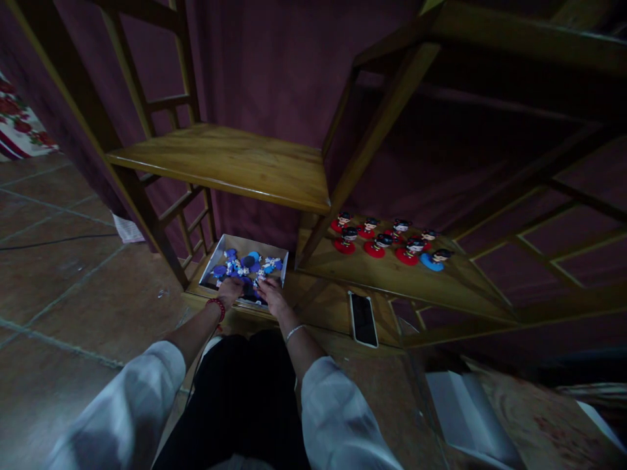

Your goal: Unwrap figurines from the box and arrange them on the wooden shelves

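A shallow white box on the lowest board holds several small blue, purple and white figurines. Both hands reach in over its near side. My left hand, with a red bracelet at the wrist, has its fingers curled together among the figurines; what they grip is hidden. Close beside it, my right hand, with a thin light bracelet, has its thumb and fingers drawn together around a small pale-and-dark figurine. The dim light blurs the fingertips.
On a slightly raised board to the right stand several black-haired figurines, mostly on red bases, one on blue. A phone lies nearer me. A wooden shelf overhangs behind the box; an upright post rises at left.
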The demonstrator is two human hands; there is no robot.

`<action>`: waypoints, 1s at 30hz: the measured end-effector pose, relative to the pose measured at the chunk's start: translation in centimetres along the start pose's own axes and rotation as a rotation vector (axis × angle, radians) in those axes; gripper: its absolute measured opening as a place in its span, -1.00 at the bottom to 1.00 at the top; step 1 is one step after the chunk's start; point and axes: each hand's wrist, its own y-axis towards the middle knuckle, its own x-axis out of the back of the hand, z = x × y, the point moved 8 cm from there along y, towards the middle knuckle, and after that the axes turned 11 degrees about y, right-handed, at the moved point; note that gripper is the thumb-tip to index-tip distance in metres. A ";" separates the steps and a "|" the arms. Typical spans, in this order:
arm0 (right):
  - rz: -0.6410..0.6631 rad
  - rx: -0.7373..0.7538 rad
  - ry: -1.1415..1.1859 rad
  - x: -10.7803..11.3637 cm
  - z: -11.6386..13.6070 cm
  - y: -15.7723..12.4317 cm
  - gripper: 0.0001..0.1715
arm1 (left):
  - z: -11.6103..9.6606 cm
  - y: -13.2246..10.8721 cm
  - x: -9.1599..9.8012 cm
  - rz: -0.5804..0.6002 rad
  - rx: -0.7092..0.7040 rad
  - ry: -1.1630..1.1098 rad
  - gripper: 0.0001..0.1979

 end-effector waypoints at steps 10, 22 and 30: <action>-0.028 0.008 0.009 0.6 -1.0 0.9 -0.76 | -1.1 0.2 0.6 -0.068 -0.026 0.353 -0.77; -0.060 0.025 0.024 0.9 -1.2 1.2 -0.75 | -1.3 -0.1 -0.9 -0.031 -0.062 0.555 -0.88; -0.015 -0.009 0.062 0.3 -0.2 -0.1 -0.71 | -1.4 -0.3 -1.6 0.033 -0.061 0.665 -0.89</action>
